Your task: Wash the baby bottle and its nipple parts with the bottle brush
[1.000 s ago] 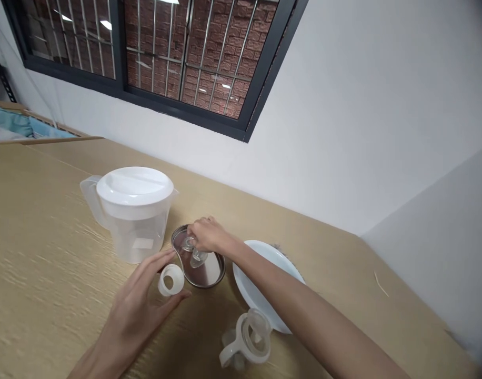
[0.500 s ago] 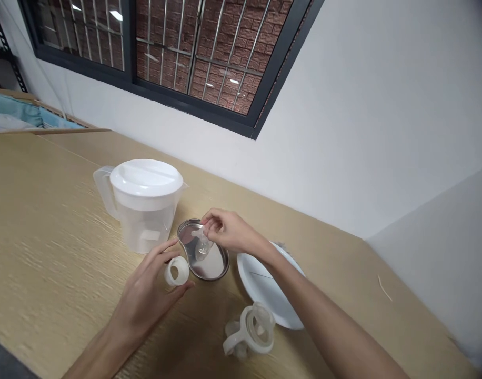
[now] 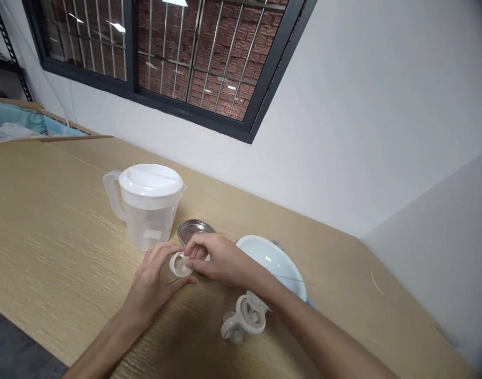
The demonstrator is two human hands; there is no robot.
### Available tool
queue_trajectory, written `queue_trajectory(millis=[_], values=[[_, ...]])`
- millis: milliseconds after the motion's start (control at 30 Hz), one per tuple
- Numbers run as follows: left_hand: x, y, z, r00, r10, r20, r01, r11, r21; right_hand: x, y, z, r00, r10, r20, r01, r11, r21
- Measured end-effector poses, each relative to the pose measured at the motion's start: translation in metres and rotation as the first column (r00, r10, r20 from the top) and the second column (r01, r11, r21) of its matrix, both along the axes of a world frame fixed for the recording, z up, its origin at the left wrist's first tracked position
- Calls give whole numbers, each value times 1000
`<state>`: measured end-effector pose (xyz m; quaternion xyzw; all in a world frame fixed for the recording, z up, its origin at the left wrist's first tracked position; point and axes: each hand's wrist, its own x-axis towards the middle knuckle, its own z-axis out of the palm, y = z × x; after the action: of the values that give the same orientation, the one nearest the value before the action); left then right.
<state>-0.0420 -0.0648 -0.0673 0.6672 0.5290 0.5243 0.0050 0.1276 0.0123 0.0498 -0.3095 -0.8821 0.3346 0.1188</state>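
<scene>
My left hand [image 3: 156, 279] grips a small white plastic ring [image 3: 180, 265] just above the wooden table [image 3: 47, 221]. My right hand [image 3: 217, 259] is closed over the ring's right side, fingers pinched at its opening. The clear silicone teat it carried is hidden under those fingers. Behind my hands lies a steel kidney-shaped tray [image 3: 193, 230], mostly covered by them. A clear bottle with white handles [image 3: 243, 317] lies on its side under my right forearm.
A clear water jug with a white lid [image 3: 148, 202] stands left of the tray. A white bowl [image 3: 274, 266] sits to the right. The white wall and a barred window run behind the table. A box with blue cloth [image 3: 20, 126] is far left.
My right hand lifted the clear teat out of the steel tray and brought it down to the white ring. My left hand closed round the ring and raised it slightly.
</scene>
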Motion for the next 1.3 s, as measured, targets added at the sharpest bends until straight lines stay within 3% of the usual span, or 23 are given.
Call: queue_trajectory(millis=[300,733,833,967,1100,1200,1300], values=[[-2,1,-2,1000,13,-6,-12,1000,7,-2,-7,-5,993,-91,-71,93,996,13],[1,1,-1,999,-50,-10,50,995,85,-6,-12,-4,969,-247,-20,245,967,-72],[4,-3,7,996,-90,4,89,990,109,1,-10,1,954,-298,-15,294,947,-134],[16,-5,31,975,-210,74,201,974,107,26,-17,17,946,-320,-43,301,923,-239],[39,3,58,895,-411,175,390,910,139,59,-36,33,907,-400,-135,310,848,-430],[60,15,74,790,-596,144,561,797,223,88,-52,41,874,-439,-210,268,794,-545],[81,26,86,720,-692,62,664,711,231,114,-66,47,839,-472,-271,255,780,-571]])
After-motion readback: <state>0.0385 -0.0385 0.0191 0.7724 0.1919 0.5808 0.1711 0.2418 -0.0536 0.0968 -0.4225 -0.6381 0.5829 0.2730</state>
